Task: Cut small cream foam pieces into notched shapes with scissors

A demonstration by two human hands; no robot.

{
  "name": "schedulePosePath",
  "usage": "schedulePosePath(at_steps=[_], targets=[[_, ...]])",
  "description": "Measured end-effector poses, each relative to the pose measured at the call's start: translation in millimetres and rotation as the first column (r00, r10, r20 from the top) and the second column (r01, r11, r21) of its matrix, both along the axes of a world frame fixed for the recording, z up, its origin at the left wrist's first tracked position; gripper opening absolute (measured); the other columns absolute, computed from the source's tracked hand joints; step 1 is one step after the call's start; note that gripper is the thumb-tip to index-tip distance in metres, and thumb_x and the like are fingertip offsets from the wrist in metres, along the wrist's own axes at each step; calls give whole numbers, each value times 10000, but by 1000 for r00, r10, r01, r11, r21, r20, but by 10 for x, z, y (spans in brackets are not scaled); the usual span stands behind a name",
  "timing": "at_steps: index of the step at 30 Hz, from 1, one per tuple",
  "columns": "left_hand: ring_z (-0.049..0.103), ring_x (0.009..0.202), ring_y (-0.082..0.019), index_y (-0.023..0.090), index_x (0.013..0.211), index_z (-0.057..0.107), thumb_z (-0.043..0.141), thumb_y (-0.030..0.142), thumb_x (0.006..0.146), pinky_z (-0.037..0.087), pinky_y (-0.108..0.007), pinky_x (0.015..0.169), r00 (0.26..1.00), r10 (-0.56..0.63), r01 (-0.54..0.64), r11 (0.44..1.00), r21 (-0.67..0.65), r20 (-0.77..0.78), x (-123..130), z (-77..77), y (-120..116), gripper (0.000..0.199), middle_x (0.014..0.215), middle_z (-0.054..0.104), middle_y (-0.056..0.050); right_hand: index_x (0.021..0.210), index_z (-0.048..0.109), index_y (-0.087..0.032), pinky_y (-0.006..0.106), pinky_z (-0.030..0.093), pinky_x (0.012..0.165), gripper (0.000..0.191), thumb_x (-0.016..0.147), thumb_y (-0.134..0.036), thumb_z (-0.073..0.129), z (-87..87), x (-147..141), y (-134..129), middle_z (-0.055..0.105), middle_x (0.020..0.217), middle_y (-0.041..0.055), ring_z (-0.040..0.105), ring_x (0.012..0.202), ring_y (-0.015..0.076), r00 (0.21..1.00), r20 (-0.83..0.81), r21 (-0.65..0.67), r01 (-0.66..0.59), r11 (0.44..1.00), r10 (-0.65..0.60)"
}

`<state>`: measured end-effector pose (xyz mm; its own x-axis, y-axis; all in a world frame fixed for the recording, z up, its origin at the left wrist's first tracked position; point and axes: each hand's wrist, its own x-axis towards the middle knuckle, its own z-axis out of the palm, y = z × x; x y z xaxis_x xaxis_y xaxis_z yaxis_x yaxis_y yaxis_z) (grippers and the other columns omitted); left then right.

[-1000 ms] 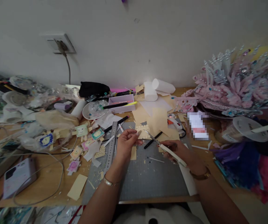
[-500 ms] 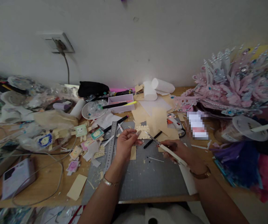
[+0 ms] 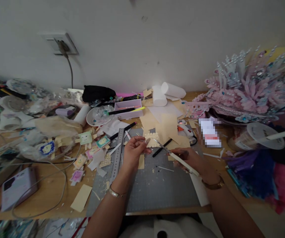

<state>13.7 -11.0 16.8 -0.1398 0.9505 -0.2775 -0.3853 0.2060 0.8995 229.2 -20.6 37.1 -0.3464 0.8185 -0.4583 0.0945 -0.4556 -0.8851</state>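
Observation:
My left hand is closed in a pinch above the grey cutting mat. At its fingertips is a small cream card piece edged with round bumps. My right hand is wrapped round a long white-handled tool with a thin metal tip; its exact kind is unclear. That tip points left and reaches the card piece, though I cannot tell whether they touch. Just behind the tool lies a black pen. A metal ruler lies left of my left hand.
Cream card sheets and a hot glue gun lie beyond my hands. Small painted card figures and scraps cover the left side. A pink beaded headdress and a lidded plastic tub stand right. A cable loops across the left.
Both hands, the card piece and the tool keep almost the same positions. The view has shifted very slightly.

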Motion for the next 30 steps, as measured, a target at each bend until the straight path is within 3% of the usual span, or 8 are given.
schedulePosePath(at_steps=[8, 16, 21, 30], targets=[[584, 370, -132, 173, 884, 525, 906, 470, 479, 461, -210, 430, 997, -65, 64, 998, 10, 36, 26, -2, -22, 630, 457, 599, 74, 865, 732, -165, 165, 311, 327, 336, 619, -391, 762, -89, 49, -21, 594, 517, -12, 411, 348, 49, 987, -121, -184, 78, 980, -101], [577, 378, -115, 174, 764, 503, 894, 471, 533, 459, -205, 423, 989, -149, 149, 987, 54, 4, 15, -51, -35, 544, 482, 590, 70, 874, 729, -144, 136, 308, 316, 331, 627, -359, 781, -159, 96, 9, 591, 513, -19, 432, 356, 43, 978, -192, -216, 44, 975, -86], [534, 365, -92, 154, 742, 558, 876, 465, 567, 431, -203, 400, 982, -190, 190, 979, 71, -5, -6, -71, -26, 478, 500, 601, 46, 916, 732, -145, 151, 316, 310, 346, 663, -378, 765, -150, 124, 14, 605, 536, -12, 436, 356, 50, 988, -140, -180, 45, 983, -71], [528, 370, -95, 146, 941, 615, 857, 386, 607, 387, -194, 413, 997, -71, 71, 991, 115, -4, -34, -94, 6, 477, 488, 595, 66, 844, 748, -179, 166, 286, 313, 299, 581, -306, 812, -49, 81, 45, 612, 574, -20, 445, 386, 57, 996, -50, -93, -74, 993, 69]])
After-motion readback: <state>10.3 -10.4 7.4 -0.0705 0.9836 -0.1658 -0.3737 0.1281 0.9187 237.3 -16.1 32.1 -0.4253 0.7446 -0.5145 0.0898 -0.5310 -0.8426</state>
